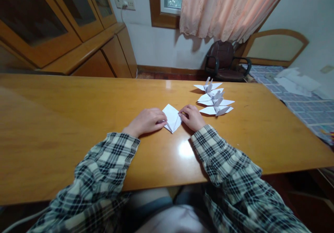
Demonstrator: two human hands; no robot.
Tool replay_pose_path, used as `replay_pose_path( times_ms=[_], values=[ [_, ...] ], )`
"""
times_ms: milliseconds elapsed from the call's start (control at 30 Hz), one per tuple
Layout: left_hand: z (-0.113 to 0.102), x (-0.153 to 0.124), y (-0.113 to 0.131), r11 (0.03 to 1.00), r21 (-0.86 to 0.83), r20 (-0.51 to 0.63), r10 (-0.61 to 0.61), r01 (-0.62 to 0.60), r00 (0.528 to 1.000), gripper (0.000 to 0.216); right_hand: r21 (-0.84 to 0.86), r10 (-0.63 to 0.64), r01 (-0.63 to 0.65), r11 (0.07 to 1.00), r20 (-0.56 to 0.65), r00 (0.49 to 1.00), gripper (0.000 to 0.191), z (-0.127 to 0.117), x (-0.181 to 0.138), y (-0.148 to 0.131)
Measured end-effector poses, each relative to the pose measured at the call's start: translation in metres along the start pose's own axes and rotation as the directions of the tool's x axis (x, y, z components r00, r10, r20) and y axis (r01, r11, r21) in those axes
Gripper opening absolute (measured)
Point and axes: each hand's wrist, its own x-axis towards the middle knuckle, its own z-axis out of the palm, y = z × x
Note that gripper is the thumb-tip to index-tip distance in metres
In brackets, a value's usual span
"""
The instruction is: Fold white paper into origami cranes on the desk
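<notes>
A white sheet of paper (172, 117), folded into a diamond shape, lies on the wooden table (65, 121). My left hand (146, 121) rests on its left edge with fingers curled, pressing the fold. At the paper's right edge, my right hand (191, 117) has its fingers bent and pinched on it. Both arms wear plaid sleeves. Three finished white paper cranes (215, 99) stand in a row just right of my right hand.
A dark office chair (225, 60) stands beyond the table's far edge, under a peach curtain (229, 6). Wooden cabinets (65, 27) line the left wall. A patterned bed (300, 100) with loose white papers (296, 81) lies to the right.
</notes>
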Motion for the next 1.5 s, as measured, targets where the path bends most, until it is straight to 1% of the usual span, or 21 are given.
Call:
replay_pose_path(
  times_ms=[167, 267, 367, 433, 567, 633, 833, 1033, 1100, 1300, 1500],
  values=[
    [0.002, 0.001, -0.003, 1.000, -0.020, -0.035, 0.010, -0.011, 0.999, 0.023, 0.005, -0.016, 0.017, 1.000, -0.012, 1.000, 0.015, 0.000, 0.000, 0.003],
    [0.006, 0.001, -0.006, 0.999, -0.038, -0.105, -0.011, 0.007, 0.994, 0.025, -0.003, -0.017, 0.017, 1.000, -0.009, 1.000, 0.019, -0.001, 0.000, 0.002],
    [0.012, 0.001, -0.009, 0.996, -0.072, -0.212, -0.068, 0.054, 0.975, 0.025, -0.004, -0.017, 0.017, 1.000, -0.001, 1.000, 0.034, -0.003, 0.000, 0.001],
    [0.016, 0.002, -0.011, 0.990, -0.104, -0.261, -0.121, 0.097, 0.958, 0.025, -0.001, -0.025, 0.025, 1.000, -0.002, 1.000, 0.045, -0.004, 0.000, 0.001],
    [0.020, 0.005, -0.010, 0.970, -0.164, -0.327, -0.226, 0.181, 0.917, 0.024, -0.009, -0.035, 0.034, 0.999, -0.011, 0.999, 0.053, -0.006, 0.000, 0.000],
    [0.020, 0.006, -0.009, 0.962, -0.177, -0.346, -0.259, 0.209, 0.902, 0.022, -0.004, -0.043, 0.043, 0.999, -0.001, 0.999, 0.050, -0.007, 0.000, -0.001],
    [0.019, 0.006, -0.007, 0.949, -0.171, -0.373, -0.311, 0.265, 0.874, 0.020, -0.059, -0.020, 0.020, 0.998, -0.002, 1.000, 0.029, -0.006, -0.001, -0.005],
    [0.021, 0.007, -0.006, 0.933, -0.199, -0.378, -0.354, 0.299, 0.856, 0.018, -0.072, -0.006, 0.006, 0.997, -0.003, 1.000, 0.019, -0.004, 0.000, -0.006],
    [0.022, 0.007, -0.006, 0.934, -0.197, -0.374, -0.352, 0.297, 0.858, 0.018, -0.062, -0.004, 0.003, 0.998, -0.008, 1.000, 0.019, -0.003, 0.000, -0.006],
    [0.023, 0.009, -0.007, 0.938, -0.183, -0.348, -0.342, 0.294, 0.873, 0.022, -0.038, 0.010, -0.012, 0.999, -0.046, 0.999, 0.025, 0.000, 0.001, -0.005],
    [0.022, 0.014, 0.000, 0.925, -0.164, -0.365, -0.380, 0.344, 0.850, 0.033, -0.074, 0.013, -0.017, 0.997, -0.052, 0.999, 0.027, 0.001, 0.002, -0.007]
  ],
)
